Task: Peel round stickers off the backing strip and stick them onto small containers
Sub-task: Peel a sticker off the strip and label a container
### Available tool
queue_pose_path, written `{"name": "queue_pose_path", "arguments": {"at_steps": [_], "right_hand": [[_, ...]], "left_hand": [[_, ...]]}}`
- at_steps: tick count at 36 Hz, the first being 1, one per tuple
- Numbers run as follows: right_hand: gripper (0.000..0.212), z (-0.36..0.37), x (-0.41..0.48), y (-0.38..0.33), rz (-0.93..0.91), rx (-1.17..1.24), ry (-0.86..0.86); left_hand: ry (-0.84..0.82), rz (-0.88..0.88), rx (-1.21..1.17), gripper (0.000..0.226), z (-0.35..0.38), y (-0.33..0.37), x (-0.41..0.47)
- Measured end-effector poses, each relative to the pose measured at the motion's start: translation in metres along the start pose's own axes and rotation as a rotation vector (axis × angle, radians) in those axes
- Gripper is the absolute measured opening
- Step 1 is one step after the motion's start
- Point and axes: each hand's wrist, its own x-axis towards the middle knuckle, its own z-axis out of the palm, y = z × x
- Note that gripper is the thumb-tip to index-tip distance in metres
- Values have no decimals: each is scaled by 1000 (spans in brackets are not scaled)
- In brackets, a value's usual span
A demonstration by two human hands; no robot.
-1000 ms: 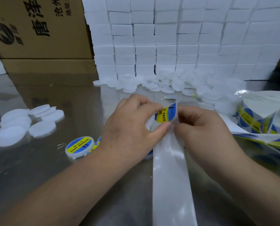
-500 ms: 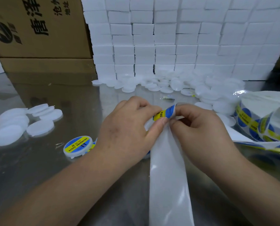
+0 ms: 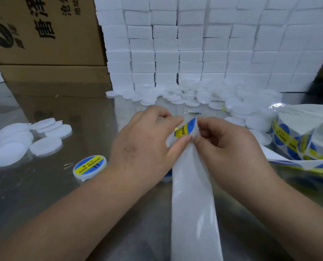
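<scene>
Centre of frame: a round blue-and-yellow sticker (image 3: 186, 128), partly lifted, stands at the top end of the white strip (image 3: 192, 194), which runs from there down to the lower edge. The left hand (image 3: 145, 146) pinches the sticker's lower edge between thumb and forefinger; what its other fingers cover cannot be told. The right hand (image 3: 226, 146), fingers curled, pinches the top of the strip just beside the left thumb. Left of the left wrist, a labelled container (image 3: 90, 166) lies flat on the shiny table (image 3: 34, 194). Middle left: a cluster of plain white discs (image 3: 46, 146). Right edge: a loose roll (image 3: 288, 140) of the same stickers on its backing. Behind the hands, a heap (image 3: 194, 97) of white round pieces lies against a wall of stacked white blocks (image 3: 194, 44). Upper left: a printed carton (image 3: 44, 31) resting on a second one.
</scene>
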Motion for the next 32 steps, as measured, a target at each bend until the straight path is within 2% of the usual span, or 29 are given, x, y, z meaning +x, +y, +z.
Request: {"name": "queue_pose_path", "arguments": {"at_steps": [3,8,11,13,16,20,25,27,29,32], "right_hand": [[26,1,1,1,27,50,12],[32,0,-1,0,-21,2,-17],[32,0,-1,0,-49,-6,-16],[35,-1,0,1,-55,-11,-10],[37,-3,0,1,-39,0,-7],[29,0,-1,-1,-9,47,-6],[46,-6,-1,-4,-14,74,118],[50,-8,0,-5,-31,65,120],[50,-7,0,-4,-17,61,93],[51,-3,-2,-3,-17,45,19]], "left_hand": [[29,27,-21,35,0,0,0],[-38,2,-136,36,3,-2,-1],[-44,-104,-254,21,6,-3,-1],[-46,-209,-376,4,6,-4,1],[23,-295,-389,13,8,-9,2],[144,-452,-419,14,8,-19,8],[264,-558,-463,18,2,-33,16],[212,-523,-542,18,3,-27,15],[52,-448,-647,19,5,-16,10],[-153,-239,-581,18,11,-6,2]]}}
